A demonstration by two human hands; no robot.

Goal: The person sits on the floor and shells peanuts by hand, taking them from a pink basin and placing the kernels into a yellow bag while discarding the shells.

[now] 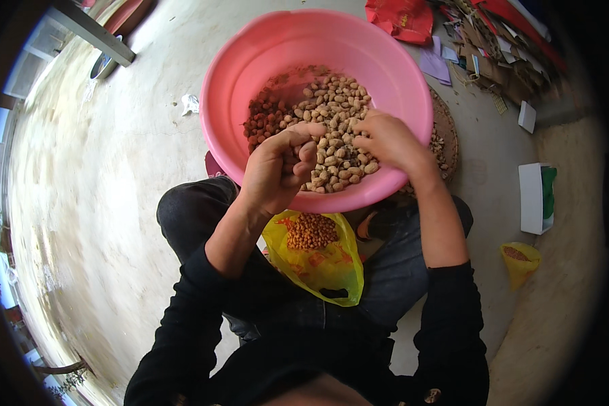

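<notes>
A large pink plastic basin (393,66) stands before me, with many unshelled peanuts (337,101) heaped in it. My left hand (281,165) is over the near left part of the basin, fingers curled inward; whether anything lies in them is hidden. Over on the right side, my right hand (388,139) reaches down to the peanuts with bent fingers, and its fingertips are partly out of sight. Between my legs, just below the basin's near rim, a yellow plastic bag (347,274) lies open with shelled peanut kernels (312,231) in it.
A round woven tray (449,132) holding peanut shells (438,147) shows beyond the basin's right edge. Farther right are a white box (530,198) with green material and a small yellow bag (520,266). Flattened cardboard (512,71) and a red bag (401,20) lie at upper right.
</notes>
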